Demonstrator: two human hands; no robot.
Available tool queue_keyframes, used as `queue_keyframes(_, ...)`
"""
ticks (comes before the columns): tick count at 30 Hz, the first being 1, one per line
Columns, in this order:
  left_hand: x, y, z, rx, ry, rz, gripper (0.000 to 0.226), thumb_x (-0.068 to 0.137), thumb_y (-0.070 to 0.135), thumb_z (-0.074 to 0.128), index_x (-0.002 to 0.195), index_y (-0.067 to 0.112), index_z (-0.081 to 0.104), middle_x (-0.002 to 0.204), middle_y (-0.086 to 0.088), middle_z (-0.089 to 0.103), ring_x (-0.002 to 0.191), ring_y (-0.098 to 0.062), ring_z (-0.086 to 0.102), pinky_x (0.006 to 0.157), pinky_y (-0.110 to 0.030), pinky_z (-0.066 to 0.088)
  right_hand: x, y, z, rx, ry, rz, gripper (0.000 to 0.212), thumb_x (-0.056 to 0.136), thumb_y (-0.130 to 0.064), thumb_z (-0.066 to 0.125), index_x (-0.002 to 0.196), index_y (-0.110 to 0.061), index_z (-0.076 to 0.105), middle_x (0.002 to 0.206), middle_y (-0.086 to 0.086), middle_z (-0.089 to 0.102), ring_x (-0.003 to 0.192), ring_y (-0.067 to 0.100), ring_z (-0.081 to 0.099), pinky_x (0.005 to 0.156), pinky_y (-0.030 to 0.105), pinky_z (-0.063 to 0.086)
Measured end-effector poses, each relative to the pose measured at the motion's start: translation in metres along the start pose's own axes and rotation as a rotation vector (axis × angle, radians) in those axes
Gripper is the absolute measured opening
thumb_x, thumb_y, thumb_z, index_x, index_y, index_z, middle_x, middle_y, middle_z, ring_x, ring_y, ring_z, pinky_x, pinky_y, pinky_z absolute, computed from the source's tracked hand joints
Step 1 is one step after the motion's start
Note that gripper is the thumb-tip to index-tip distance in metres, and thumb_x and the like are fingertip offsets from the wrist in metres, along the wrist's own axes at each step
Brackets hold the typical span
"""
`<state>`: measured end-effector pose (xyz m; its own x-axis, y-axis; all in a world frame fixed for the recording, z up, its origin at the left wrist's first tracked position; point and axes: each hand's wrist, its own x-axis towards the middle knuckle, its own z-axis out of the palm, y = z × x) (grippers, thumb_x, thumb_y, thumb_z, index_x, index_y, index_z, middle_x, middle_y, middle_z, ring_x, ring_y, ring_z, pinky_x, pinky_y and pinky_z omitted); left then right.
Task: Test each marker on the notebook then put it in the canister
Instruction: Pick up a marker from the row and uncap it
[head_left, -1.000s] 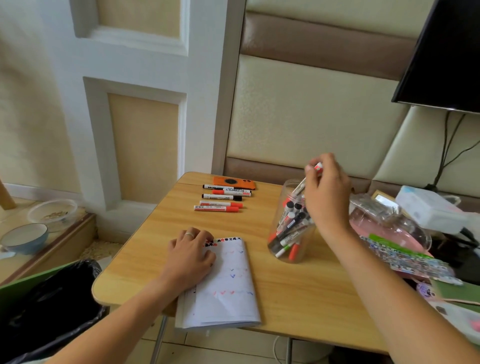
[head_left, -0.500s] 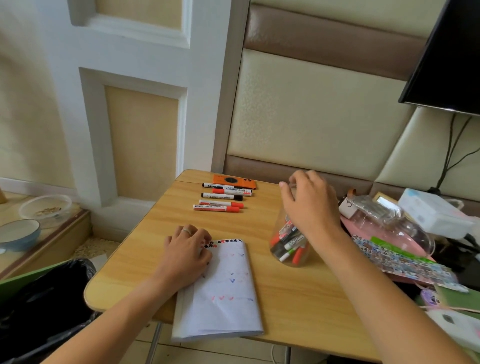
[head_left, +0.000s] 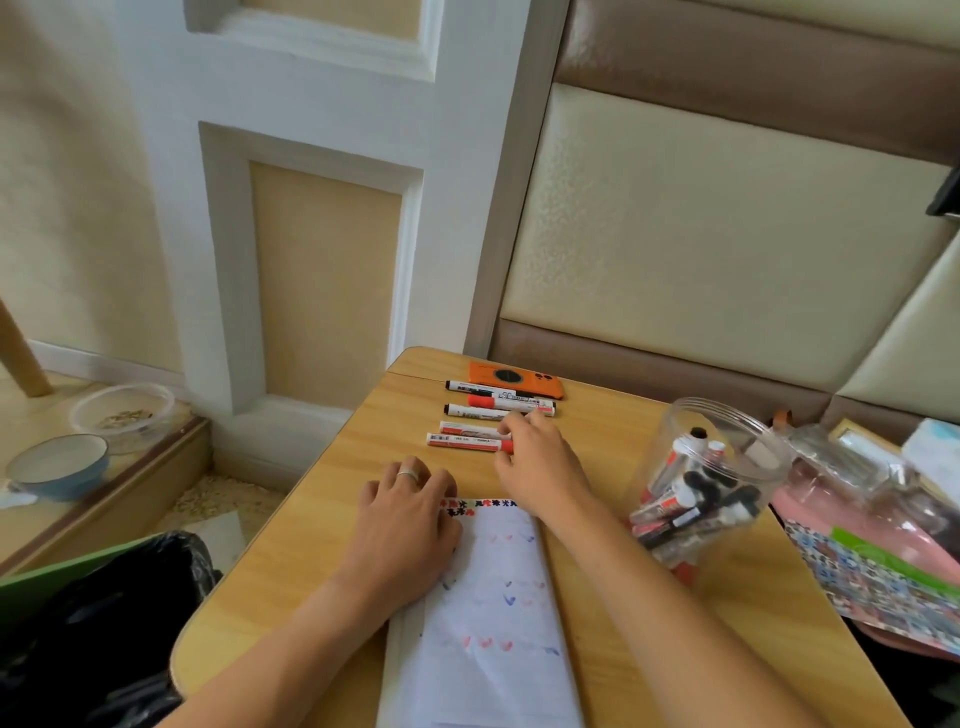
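L hand (head_left: 408, 525) lies flat on the top-left corner of the notebook (head_left: 488, 613), fingers relaxed & slightly spread, a ring on one finger — holds nothing, just presses the page down. The page carries small red & blue check marks in rows, plus printed red/black characters along its top edge.

R hand (head_left: 540, 462) reaches over the wooden table (head_left: 322, 561) to the row of loose markers (head_left: 493, 413) at the far side. Its fingertips (head_left: 506, 439) are at the red-capped end of the nearest marker (head_left: 465, 441), thumb below, index above — curled round the cap end, looks like a pinch, though the marker's body lies flat on the table. Four other markers lie parallel behind it, just beside an orange phone (head_left: 514, 379) at the table's far edge.

Clear plastic canister (head_left: 701, 493) stands to the R of the notebook, near the R forearm, apart from both hands; open top, many markers inside leaning at angles, caps black & red.

R of the canister: clear plastic packaging over something pink (head_left: 857, 499), a patterned sheet (head_left: 872, 577) w/ a green strip. L of the table: black bin bag (head_left: 104, 623), blue bowl (head_left: 57, 465) & clear container (head_left: 122, 415) on a low ledge.
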<state>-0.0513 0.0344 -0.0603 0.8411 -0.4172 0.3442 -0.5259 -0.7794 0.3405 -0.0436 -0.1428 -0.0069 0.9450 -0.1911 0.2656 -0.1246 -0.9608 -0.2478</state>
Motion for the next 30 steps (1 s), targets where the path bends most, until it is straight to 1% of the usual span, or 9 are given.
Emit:
queue_keyframes(2,-0.001,-0.002,0.002,0.003,-0.001,0.001,0.026,0.097,0.043,0.035,0.119,0.038,0.048,0.125,0.009,0.042,0.119,-0.012,0.037,0.099,-0.03,0.028,0.021,0.006,0.015,-0.065,0.031,-0.01,0.051,0.1,-0.046,0.059,0.144,-0.022,0.049,0.143,0.001,0.048,0.129,0.02,0.044,0.099,0.033,0.047)
queue_keyframes(6,-0.002,-0.003,0.002,-0.008,-0.007,-0.002,0.049,0.083,0.05,0.008,0.114,0.039,0.045,0.122,0.012,0.04,0.116,-0.01,0.034,0.097,-0.028,0.028,0.06,0.01,0.029,-0.06,-0.007,-0.026,0.071,0.099,-0.066,0.044,0.157,-0.025,0.034,0.165,0.001,0.029,0.15,0.025,0.023,0.12,0.046,0.026)
queue_keyframes(10,0.0,-0.003,0.003,-0.013,-0.007,-0.014,0.037,0.086,0.047,0.017,0.111,0.039,0.043,0.119,0.012,0.037,0.115,-0.009,0.032,0.096,-0.028,0.028,0.088,0.014,0.044,-0.054,-0.18,0.017,0.077,0.103,-0.069,0.028,0.166,-0.027,0.012,0.174,-0.001,0.002,0.16,0.023,-0.004,0.126,0.053,0.004)
queue_keyframes(13,0.0,-0.003,0.004,-0.022,-0.003,-0.01,0.041,0.082,0.049,0.013,0.109,0.039,0.042,0.116,0.013,0.036,0.112,-0.009,0.031,0.095,-0.028,0.028,0.099,0.018,0.053,-0.044,-0.261,0.071,0.079,0.102,-0.072,0.019,0.166,-0.029,0.003,0.174,-0.002,-0.007,0.16,0.02,-0.012,0.126,0.053,-0.005)
queue_keyframes(17,0.001,-0.004,0.005,-0.034,-0.002,-0.004,0.041,0.08,0.048,0.012,0.107,0.039,0.041,0.113,0.013,0.035,0.111,-0.009,0.031,0.095,-0.029,0.029,0.104,0.02,0.055,-0.062,-0.28,0.094,0.083,0.1,-0.074,0.018,0.166,-0.025,0.009,0.174,-0.001,0.004,0.16,0.023,0.0,0.128,0.053,0.002)
queue_keyframes(22,0.001,-0.003,0.004,-0.046,-0.002,0.002,0.038,0.081,0.048,0.016,0.108,0.039,0.041,0.114,0.013,0.035,0.11,-0.008,0.03,0.095,-0.028,0.027,0.1,0.019,0.051,-0.162,-0.056,0.024,0.074,0.1,-0.073,0.028,0.146,-0.02,0.051,0.146,0.005,0.04,0.14,0.026,0.032,0.119,0.046,0.025)
queue_keyframes(24,0.001,-0.004,0.005,-0.043,0.0,0.002,0.037,0.082,0.047,0.017,0.107,0.038,0.042,0.113,0.013,0.036,0.11,-0.009,0.031,0.094,-0.029,0.028,0.099,0.023,0.053,-0.13,-0.026,0.024,0.073,0.101,-0.072,0.026,0.151,-0.023,0.046,0.152,0.006,0.037,0.145,0.027,0.028,0.122,0.047,0.022)
queue_keyframes(27,0.0,-0.005,0.006,-0.038,0.0,-0.004,0.031,0.086,0.045,0.022,0.109,0.038,0.041,0.115,0.013,0.036,0.11,-0.009,0.031,0.095,-0.028,0.029,0.094,0.029,0.056,-0.075,-0.217,0.067,0.077,0.101,-0.072,0.019,0.164,-0.028,0.02,0.172,0.004,0.017,0.159,0.027,0.009,0.128,0.052,0.004)
queue_keyframes(30,0.0,-0.004,0.005,-0.056,0.015,-0.016,0.031,0.088,0.042,0.027,0.114,0.035,0.042,0.116,0.013,0.036,0.11,-0.009,0.032,0.092,-0.027,0.028,0.082,0.028,0.056,-0.062,-0.227,0.048,0.074,0.102,-0.07,0.023,0.163,-0.029,0.022,0.169,0.003,0.025,0.157,0.026,0.016,0.128,0.052,0.008)
